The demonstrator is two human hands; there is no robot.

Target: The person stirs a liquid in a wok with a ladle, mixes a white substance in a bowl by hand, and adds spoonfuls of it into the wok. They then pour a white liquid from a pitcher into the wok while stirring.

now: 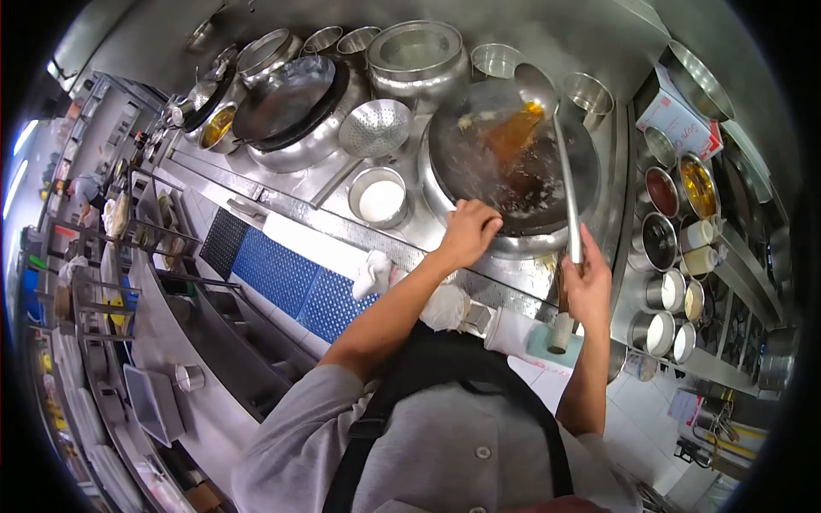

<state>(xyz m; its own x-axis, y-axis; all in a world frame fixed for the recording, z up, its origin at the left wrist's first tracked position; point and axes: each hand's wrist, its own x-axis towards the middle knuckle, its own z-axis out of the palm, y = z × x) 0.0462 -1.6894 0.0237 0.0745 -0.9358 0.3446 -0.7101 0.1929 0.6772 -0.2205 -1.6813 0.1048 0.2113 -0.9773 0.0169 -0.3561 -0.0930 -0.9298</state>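
My right hand point(588, 286) is closed around the long metal handle of a ladle point(568, 184). The ladle's bowl is over the far side of a dark wok point(560, 158), with amber liquid point(516, 132) at its lip and below it. Small dark pieces point(526, 201) lie in the wok, and steam hazes the view. Below my right hand the wok's handle point(560, 329) points toward me. My left hand point(469, 232) is over the wok's near left rim, its fingers curled in; whether they hold anything is hidden.
A perforated strainer point(375, 130) and a pot of white contents point(378, 198) stand left of the wok. Farther left sits a second wok point(286, 98). A large lidded pot point(416, 51) is behind. Seasoning containers point(661, 192) line the right shelf. A white cloth point(372, 274) hangs at the counter edge.
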